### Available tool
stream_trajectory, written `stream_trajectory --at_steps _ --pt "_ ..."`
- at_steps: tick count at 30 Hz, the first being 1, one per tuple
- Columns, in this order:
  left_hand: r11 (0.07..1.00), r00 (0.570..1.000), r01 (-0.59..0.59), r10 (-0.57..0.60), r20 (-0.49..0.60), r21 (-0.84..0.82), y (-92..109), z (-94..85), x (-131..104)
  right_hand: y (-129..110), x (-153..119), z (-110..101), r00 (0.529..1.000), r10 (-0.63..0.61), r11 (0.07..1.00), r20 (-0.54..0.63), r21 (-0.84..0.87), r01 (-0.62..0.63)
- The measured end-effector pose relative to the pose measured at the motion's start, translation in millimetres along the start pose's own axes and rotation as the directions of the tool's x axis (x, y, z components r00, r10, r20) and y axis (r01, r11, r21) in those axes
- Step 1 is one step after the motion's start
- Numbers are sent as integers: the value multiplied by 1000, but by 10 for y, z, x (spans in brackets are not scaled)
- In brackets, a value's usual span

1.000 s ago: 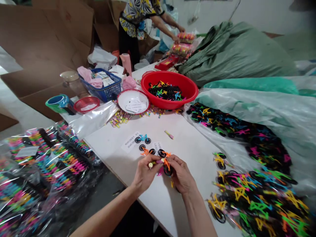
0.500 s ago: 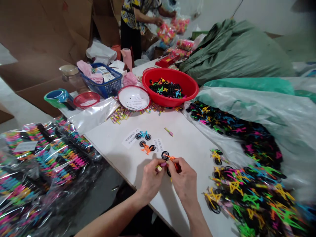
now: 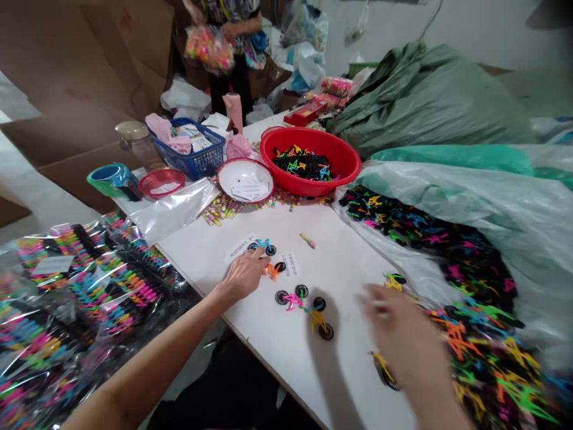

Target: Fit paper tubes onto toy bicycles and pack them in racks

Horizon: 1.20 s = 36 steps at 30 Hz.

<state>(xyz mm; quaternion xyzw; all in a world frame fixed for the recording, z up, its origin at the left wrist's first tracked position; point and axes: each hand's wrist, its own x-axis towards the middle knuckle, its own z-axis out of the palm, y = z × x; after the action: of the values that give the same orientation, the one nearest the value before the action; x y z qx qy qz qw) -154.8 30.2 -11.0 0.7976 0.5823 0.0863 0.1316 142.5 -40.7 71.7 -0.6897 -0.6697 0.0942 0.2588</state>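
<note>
We cannot tell what our left hand (image 3: 244,276), fingers curled just near-left of the blue bike (image 3: 265,244), or right hand (image 3: 398,328) holds.

Small packing workshop: toy-bike heap (image 3: 483,334), red basin (image 3: 353,164), cardboard boxes (image 3: 67,71), clear-bagged goods (image 3: 98,286) crowding worktable (image 3: 286,224).

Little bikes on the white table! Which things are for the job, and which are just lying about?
Probably the job:
orange bike, by the left hand
blue bike
pink bike

Probably lying about:
pink cloth
blue basket
</note>
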Motion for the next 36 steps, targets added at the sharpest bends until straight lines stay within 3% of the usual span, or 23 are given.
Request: stream_trajectory --at_steps 1,2,3,5,8,11,13,17,22,24,26,29,31,34,36 --pt "1000 1000 -7 7 29 26 1 -3 27 -285 -47 254 982 -67 993 175 110 48" --pt "1000 999 1 -2 44 31 8 -7 31 -541 -96 506 922 -160 969 353 232 79" --pt "1000 999 23 -23 45 16 20 -12 12 -746 -138 733 871 -202 946 448 321 55" --pt "995 996 85 -84 13 -59 76 -19 -72 -975 -173 1069 860 -165 895 484 440 -76" --pt "971 986 125 -144 -80 -201 285 -11 -204 -965 -83 1272 905 9 737 424 609 -293" --pt "937 972 106 -169 -166 -333 583 2 -232 -824 51 1248 926 156 576 344 730 -368" --pt "889 976 52 -141 -163 -456 736 -4 -205 -745 95 1183 938 224 560 263 753 -345" --pt "670 997 -65 14 -75 -739 814 -32 -175 -628 115 990 953 193 661 233 688 -302" --pt "389 999 37 5 42 -921 724 -12 -265 -526 138 644 978 154 775 142 596 -209" --pt "340 999 54 -26 48 -939 719 32 -294 -503 116 580 976 37 755 215 634 -169" --pt "306 996 77 -57 63 -949 742 90 -299 -477 70 604 942 -16 699 335 678 -229" --pt "243 987 147 -100 126 -959 796 181 -277 -420 -9 736 908 135 539 398 739 -404" --pt "156 982 176 -100 161 -972 823 231 -264 -392 -49 810 889 199 450 413 767 -457" --pt "43 982 179 -76 176 -983 843 269 -273 -400 -81 835 859 161 411 486 758 -506" --pt "37 984 178 -40 176 -983 850 266 -298 -420 -91 802 848 154 383 507 761 -524"
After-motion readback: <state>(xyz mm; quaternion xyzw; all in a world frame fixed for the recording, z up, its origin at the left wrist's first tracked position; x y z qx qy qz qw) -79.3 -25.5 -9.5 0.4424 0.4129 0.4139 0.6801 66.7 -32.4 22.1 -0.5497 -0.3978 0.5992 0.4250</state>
